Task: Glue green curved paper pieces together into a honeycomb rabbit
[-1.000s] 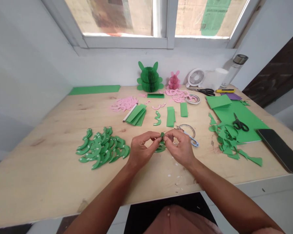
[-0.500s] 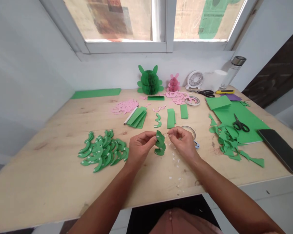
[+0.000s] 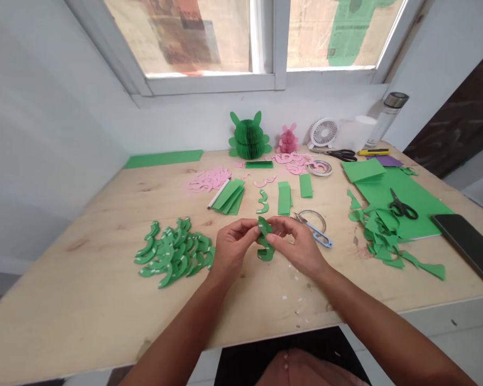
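Note:
Between my fingers is a wavy green paper cutout (image 3: pixel 266 252), held upright above the table. My left hand (image 3: pixel 235 244) pinches its left side, and my right hand (image 3: pixel 295 244) grips its right edge, thumb in front. Some of the right fingers are hidden behind the paper. Left of my hands lies a pile of similar green cutouts (image 3: pixel 173 254) with small white strips on them. One more wavy green piece (image 3: pixel 262 202) rests just beyond my fingertips. Beside my right hand are blue-handled snips (image 3: pixel 320 236) and a roll of tape (image 3: pixel 323 219).
Green scraps (image 3: pixel 382 236), black scissors (image 3: pixel 402 206) on green sheets and a phone (image 3: pixel 467 246) lie at right. Folded green strips (image 3: pixel 229 197) and pink cutouts (image 3: pixel 209 180) are farther back. A green honeycomb paper figure (image 3: pixel 249 140) and a small fan (image 3: pixel 323 133) stand by the wall.
My right hand has moved left and now takes hold of the green cutout, which only my left hand held before. The blue-handled snips have come into fuller view.

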A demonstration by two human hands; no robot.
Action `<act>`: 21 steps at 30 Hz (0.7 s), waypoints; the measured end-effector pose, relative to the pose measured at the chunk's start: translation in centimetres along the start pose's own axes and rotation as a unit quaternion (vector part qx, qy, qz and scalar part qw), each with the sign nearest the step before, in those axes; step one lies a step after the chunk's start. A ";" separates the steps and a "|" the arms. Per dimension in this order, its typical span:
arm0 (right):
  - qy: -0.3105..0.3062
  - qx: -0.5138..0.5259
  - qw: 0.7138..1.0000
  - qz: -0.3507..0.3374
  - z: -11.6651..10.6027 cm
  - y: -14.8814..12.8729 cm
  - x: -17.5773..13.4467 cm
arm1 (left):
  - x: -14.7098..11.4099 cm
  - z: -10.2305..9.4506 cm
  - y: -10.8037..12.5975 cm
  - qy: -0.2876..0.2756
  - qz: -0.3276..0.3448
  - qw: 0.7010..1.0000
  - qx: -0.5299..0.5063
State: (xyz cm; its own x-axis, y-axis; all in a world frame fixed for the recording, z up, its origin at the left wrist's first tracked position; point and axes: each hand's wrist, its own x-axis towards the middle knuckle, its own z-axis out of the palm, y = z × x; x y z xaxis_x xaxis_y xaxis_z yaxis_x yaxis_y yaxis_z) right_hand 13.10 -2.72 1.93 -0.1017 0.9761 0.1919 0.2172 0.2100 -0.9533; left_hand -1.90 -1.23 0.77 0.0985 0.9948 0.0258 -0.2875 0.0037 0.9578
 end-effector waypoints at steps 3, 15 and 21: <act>0.018 -0.012 1.000 0.009 0.1 0.0 0.0 | -0.1 0.2 0.1 0.007 -0.006 1.000 -0.011; 0.032 -0.009 0.999 0.013 0.3 0.0 -0.1 | 0.0 0.2 0.1 0.011 -0.029 0.999 -0.044; 0.056 -0.002 0.998 -0.009 0.1 0.3 -0.1 | 0.2 0.2 0.3 0.015 -0.027 0.996 -0.088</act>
State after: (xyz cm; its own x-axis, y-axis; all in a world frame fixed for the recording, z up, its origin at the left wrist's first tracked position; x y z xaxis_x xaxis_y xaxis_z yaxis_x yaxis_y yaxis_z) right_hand 13.10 -2.72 1.63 0.0028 0.9722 0.2343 0.2194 0.2280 -0.9486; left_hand -1.82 -1.10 1.16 0.0914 0.9952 -0.0353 -0.4446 0.0724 0.8928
